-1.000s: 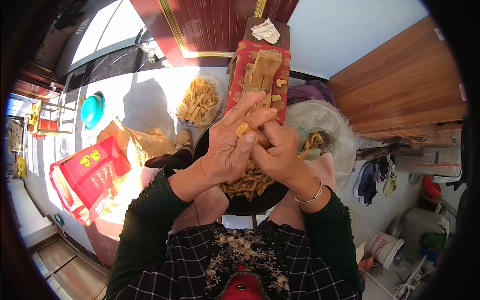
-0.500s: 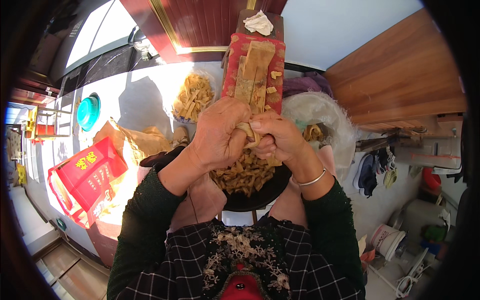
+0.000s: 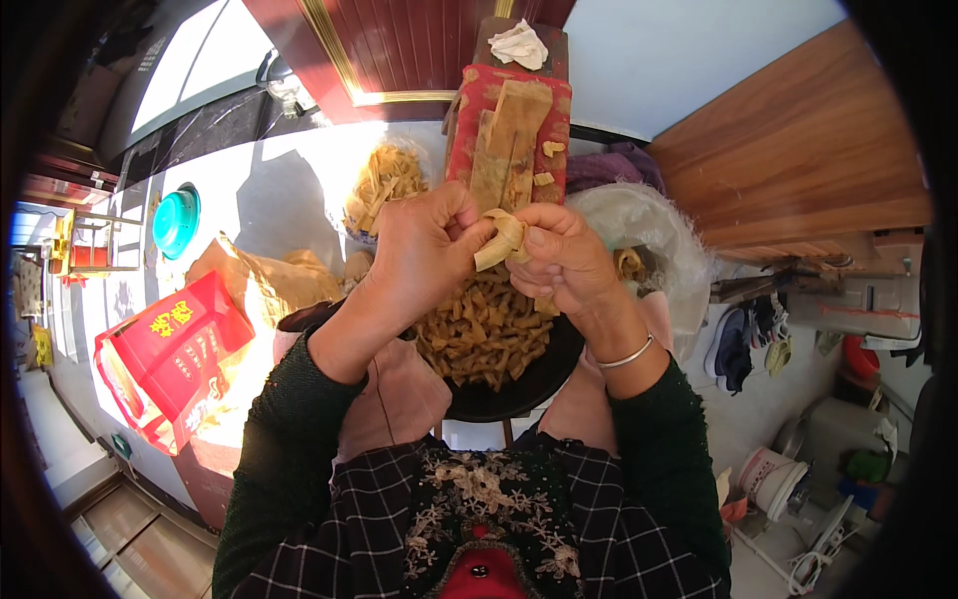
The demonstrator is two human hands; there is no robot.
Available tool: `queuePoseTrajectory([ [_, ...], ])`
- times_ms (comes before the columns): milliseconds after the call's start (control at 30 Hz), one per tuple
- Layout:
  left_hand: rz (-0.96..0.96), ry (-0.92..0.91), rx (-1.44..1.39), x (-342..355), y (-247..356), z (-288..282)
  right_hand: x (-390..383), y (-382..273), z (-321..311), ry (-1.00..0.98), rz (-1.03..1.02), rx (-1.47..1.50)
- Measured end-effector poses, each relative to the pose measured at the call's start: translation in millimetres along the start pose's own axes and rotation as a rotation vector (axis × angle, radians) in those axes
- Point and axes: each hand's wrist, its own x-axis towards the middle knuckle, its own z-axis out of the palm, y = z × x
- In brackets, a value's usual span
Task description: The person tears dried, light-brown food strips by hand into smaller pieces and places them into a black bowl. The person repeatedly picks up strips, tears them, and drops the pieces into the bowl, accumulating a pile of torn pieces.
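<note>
A pale yellow, flat, flexible strip (image 3: 504, 238) is bent into a loop between my two hands. My left hand (image 3: 424, 240) pinches its left side between thumb and fingers. The right hand (image 3: 569, 255), with a silver bracelet on its wrist, grips the other side, and an end hangs below its fingers. What exactly the strip is made of I cannot tell. Under my hands, between my knees, a round black pan (image 3: 499, 404) holds a heap of small brownish-yellow twisted pieces (image 3: 489, 339).
Ahead stands a bench with a red cover (image 3: 482, 92), bearing wooden blocks (image 3: 519, 115) and a crumpled white cloth (image 3: 519, 45). Longer pale strips (image 3: 389, 185) fill a bag at its left. A white woven sack (image 3: 664, 240) is at right, a red paper bag (image 3: 180, 349) at left.
My hands have come slightly apart and the fingers have loosened from a tight grip to a pinch. More of the looped strip shows between them.
</note>
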Motion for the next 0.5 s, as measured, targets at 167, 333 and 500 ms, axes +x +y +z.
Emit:
queuePoseTrajectory([
  [167, 0.139, -0.268, -0.048, 7.3, -5.8, -10.7, 1.7, 4.3, 5.0, 0.218, -0.124, -0.408],
  [333, -0.289, -0.506, -0.515, 7.0, -7.8, -17.2, 2.9, 0.7, 9.5, 0.17, -0.18, -0.406],
  [500, -0.135, -0.427, -0.325, 6.3, -12.3, -11.3, 2.2, -5.0, 10.4, 0.133, -0.154, -0.55],
])
